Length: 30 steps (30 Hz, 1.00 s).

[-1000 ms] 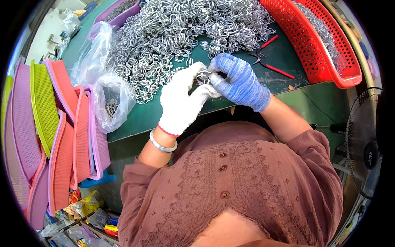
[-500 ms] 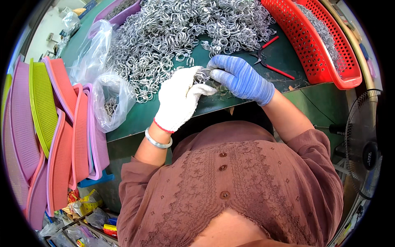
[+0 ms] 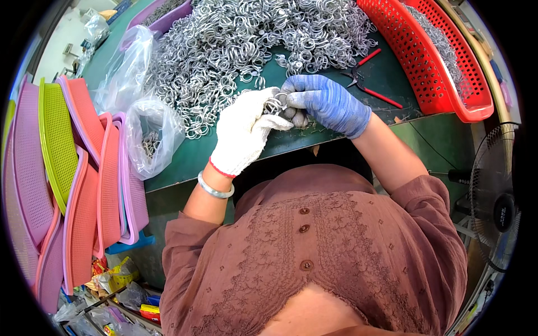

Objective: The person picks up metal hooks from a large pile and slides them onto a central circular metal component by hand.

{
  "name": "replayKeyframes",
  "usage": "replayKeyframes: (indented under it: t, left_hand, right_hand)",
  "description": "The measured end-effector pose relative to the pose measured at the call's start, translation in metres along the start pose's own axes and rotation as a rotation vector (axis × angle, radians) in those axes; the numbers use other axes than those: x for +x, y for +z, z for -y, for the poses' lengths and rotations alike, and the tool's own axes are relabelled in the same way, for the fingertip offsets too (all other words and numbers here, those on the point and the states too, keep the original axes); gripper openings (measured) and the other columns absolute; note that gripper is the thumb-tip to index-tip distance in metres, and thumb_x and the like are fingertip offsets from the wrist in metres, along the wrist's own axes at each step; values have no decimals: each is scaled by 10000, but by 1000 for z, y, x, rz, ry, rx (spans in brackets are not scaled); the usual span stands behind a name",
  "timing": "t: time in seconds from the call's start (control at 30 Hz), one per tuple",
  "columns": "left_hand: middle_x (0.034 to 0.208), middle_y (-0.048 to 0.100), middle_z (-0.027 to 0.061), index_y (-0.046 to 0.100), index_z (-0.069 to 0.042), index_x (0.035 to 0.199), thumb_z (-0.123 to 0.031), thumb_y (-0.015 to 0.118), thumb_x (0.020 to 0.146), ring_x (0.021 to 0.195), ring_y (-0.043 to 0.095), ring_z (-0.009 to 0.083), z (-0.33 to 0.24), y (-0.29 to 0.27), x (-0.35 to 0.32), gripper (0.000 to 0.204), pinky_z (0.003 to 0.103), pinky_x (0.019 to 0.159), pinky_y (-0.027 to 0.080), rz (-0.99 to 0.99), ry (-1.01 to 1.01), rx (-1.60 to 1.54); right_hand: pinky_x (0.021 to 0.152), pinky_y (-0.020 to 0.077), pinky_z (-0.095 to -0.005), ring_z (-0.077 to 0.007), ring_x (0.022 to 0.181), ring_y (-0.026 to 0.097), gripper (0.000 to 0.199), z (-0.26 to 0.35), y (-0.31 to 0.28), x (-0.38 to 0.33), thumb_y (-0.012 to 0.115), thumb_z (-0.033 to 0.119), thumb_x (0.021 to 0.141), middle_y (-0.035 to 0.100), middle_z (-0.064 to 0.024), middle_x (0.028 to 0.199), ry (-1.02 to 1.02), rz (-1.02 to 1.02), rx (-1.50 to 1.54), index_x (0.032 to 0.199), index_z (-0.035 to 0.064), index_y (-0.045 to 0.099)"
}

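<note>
My left hand [image 3: 244, 130], in a white knit glove, is closed around a few grey metal rings [image 3: 273, 106] between thumb and fingers. My right hand [image 3: 326, 105], in a blue glove with grey fingertips, meets it from the right. Its thumb and forefinger pinch at the edge of those same rings; the exact piece between them is too small to make out. Both hands are just above the near edge of the green table [image 3: 193, 162]. Beyond them spreads a big heap of grey metal rings [image 3: 241, 42].
Red-handled pliers [image 3: 355, 75] lie right of the heap. A red perforated basket [image 3: 417, 67] holds more metal pieces. At left stand a clear plastic bag [image 3: 162, 126] with rings inside and stacked coloured baskets [image 3: 59, 140]. A purple basket [image 3: 176, 15] is behind; a fan [image 3: 496, 207] stands right.
My right hand has shifted slightly left, and its lower fingers have curled under so their grey tips show. My left hand keeps the rings in nearly the same place.
</note>
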<state>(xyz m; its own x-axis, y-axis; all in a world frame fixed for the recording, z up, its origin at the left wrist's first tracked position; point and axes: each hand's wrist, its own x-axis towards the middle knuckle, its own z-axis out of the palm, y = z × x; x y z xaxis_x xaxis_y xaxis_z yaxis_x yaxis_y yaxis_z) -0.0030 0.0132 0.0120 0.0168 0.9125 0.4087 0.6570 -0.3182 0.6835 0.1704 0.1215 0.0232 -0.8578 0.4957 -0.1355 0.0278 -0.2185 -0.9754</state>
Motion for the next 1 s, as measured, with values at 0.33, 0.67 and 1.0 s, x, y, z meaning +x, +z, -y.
replayKeyframes:
  t: [0.33,0.67,1.0]
  left_hand:
    - [826,691,47,662,-72,1032,-86,587,810,734,640,248,4,3,2,235,317,677,509,-32,46,-45]
    - [918,650,123,602,6,1101,123,496,749,738,704,230,19,-15,7,387,280,666,539,-35,406,410]
    - [959,623,111,612,38,1082,79,456,830,802,638,167,15,-10,4,299,260,713,511,119,-18,-143]
  right_hand:
    - [536,407,-224,-85,566,498,189,-5,-10,3,563,199,896,579,-35,719,-65,106,23,942,18,591]
    - [452,384,-200,-61,484,469,128,-16,-4,5,548,157,904,566,-13,697,27,73,230,933,39,588]
    - [474,383,-198,-51,527,474,144,-26,-3,9,538,168,895,555,-9,712,-137,7,151,941,44,592]
